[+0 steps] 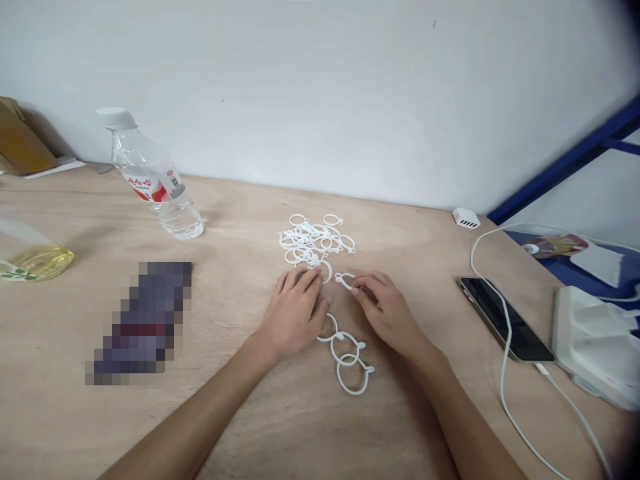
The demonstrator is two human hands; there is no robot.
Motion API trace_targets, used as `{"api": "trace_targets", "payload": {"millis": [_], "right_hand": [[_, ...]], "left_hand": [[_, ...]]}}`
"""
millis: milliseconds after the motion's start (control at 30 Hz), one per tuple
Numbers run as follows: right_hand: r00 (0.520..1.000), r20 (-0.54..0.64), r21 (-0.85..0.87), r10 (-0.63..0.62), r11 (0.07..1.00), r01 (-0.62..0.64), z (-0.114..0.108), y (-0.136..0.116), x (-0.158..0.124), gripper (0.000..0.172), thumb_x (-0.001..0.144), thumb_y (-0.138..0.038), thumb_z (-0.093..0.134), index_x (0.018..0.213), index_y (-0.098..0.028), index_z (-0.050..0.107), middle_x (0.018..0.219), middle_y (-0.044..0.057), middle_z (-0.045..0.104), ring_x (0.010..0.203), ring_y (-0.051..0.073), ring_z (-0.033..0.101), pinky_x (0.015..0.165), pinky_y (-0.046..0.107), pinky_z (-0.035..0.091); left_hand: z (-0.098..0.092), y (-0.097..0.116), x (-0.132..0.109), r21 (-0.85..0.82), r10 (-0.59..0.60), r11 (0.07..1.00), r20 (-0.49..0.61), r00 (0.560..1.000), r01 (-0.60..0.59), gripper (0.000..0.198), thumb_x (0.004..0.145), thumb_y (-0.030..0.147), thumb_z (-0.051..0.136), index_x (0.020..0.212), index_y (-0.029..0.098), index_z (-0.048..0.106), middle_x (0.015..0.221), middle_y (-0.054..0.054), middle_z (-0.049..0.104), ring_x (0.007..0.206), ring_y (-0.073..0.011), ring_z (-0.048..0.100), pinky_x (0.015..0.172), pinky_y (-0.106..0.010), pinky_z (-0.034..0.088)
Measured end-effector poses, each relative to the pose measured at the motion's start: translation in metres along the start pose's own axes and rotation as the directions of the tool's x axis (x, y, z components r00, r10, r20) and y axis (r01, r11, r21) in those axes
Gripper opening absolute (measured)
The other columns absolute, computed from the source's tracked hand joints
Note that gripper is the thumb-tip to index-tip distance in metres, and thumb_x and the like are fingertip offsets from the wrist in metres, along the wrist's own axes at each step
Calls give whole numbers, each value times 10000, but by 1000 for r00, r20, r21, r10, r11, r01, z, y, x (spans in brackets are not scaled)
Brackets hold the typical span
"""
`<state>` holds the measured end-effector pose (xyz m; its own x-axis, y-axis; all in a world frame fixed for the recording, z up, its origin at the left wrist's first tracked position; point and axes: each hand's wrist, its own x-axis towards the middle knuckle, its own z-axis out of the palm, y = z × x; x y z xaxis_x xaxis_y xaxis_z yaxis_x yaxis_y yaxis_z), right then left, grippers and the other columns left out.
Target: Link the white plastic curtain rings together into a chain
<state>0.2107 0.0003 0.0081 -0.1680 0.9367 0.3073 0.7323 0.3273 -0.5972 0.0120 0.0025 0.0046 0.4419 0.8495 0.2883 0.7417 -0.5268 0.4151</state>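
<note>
A loose heap of white plastic rings (pixel 313 240) lies on the wooden tabletop (pixel 225 413) just ahead of my hands. My left hand (pixel 295 313) rests with its fingers over a ring (pixel 326 271) at the heap's front edge, and the fingers hide part of that ring. My right hand (pixel 385 310) pinches another white ring (pixel 344 280) between thumb and fingertips. A short linked chain of white rings (pixel 349 357) lies below and between my hands, with its top end close to my left hand.
A clear water bottle (pixel 155 183) lies tilted at the back left, near a bottle of yellow oil (pixel 35 263). A pixelated object (pixel 140 323) lies left of my hands. To the right are a black phone (pixel 505 319), its white cable (pixel 505 360), and a white charger (pixel 466 217).
</note>
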Motion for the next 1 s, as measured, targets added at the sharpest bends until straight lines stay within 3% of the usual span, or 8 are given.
{"api": "trace_targets", "payload": {"millis": [133, 233, 367, 500, 667, 800, 900, 1000], "right_hand": [[993, -85, 95, 82, 993, -74, -2, 2, 1, 153, 875, -316, 495, 869, -230, 621, 981, 73, 641, 965, 238, 551, 851, 399, 439], [955, -184, 327, 232, 931, -163, 2, -8, 2, 160, 848, -362, 543, 854, -226, 627, 1006, 64, 620, 932, 215, 556, 763, 339, 448], [937, -31, 675, 349, 698, -237, 10, -28, 0, 181, 819, -401, 597, 867, -228, 626, 842, 11, 622, 755, 156, 556, 649, 272, 433], [942, 110, 742, 316, 605, -290, 16, -40, -3, 185, 807, -401, 622, 836, -220, 641, 817, -3, 653, 719, 135, 563, 648, 250, 438], [938, 193, 696, 287, 635, -337, 18, -44, -5, 210, 804, -401, 615, 806, -196, 660, 765, 6, 673, 684, 143, 587, 644, 260, 459], [939, 66, 551, 338, 772, -317, 15, -41, -4, 230, 792, -389, 611, 851, -190, 711, 829, 43, 720, 773, 196, 632, 702, 309, 481], [941, -21, 556, 337, 786, -269, 15, -39, -3, 273, 812, -393, 587, 956, -200, 714, 943, 60, 732, 888, 218, 646, 775, 333, 492], [948, -30, 557, 317, 793, -248, 18, -37, -2, 294, 814, -394, 588, 1005, -208, 712, 970, 58, 732, 870, 208, 647, 763, 331, 497]], "left_hand": [[1, -1, 0, -11, -30, 1000, -19, 999, 30, 428, 934, 341, 407, 1320, 166, 468, 1358, -105, 519, 1302, -289, 349, 1069, -492, 297], [-1, -2, 0, -83, -34, 996, -60, 998, 29, 440, 930, 327, 420, 1343, 177, 430, 1380, -105, 493, 1303, -280, 348, 1077, -487, 293], [-6, -2, -1, -239, -34, 971, -149, 988, -3, 505, 908, 357, 482, 1374, 210, 352, 1391, -116, 463, 1285, -266, 388, 1070, -479, 305], [-7, -4, -4, -366, 10, 928, -179, 984, -76, 547, 852, 398, 585, 1327, 204, 395, 1298, -120, 542, 1196, -254, 486, 1015, -444, 389], [-6, -5, -2, -431, -33, 898, -278, 960, -94, 391, 837, 347, 621, 1188, 196, 539, 1144, -85, 630, 1074, -218, 571, 942, -379, 466], [-4, -6, -2, -399, -10, 908, -327, 945, -129, 384, 830, 244, 611, 1201, 171, 546, 1188, -100, 619, 1112, -213, 562, 968, -379, 466], [0, -8, -2, -359, 62, 915, -331, 942, -187, 424, 819, 191, 595, 1237, 173, 523, 1184, -94, 631, 1095, -211, 571, 954, -388, 480], [1, -8, -3, -343, 107, 913, -321, 941, -221, 448, 820, 171, 579, 1261, 195, 502, 1151, -78, 648, 1046, -208, 589, 909, -392, 505]]}}
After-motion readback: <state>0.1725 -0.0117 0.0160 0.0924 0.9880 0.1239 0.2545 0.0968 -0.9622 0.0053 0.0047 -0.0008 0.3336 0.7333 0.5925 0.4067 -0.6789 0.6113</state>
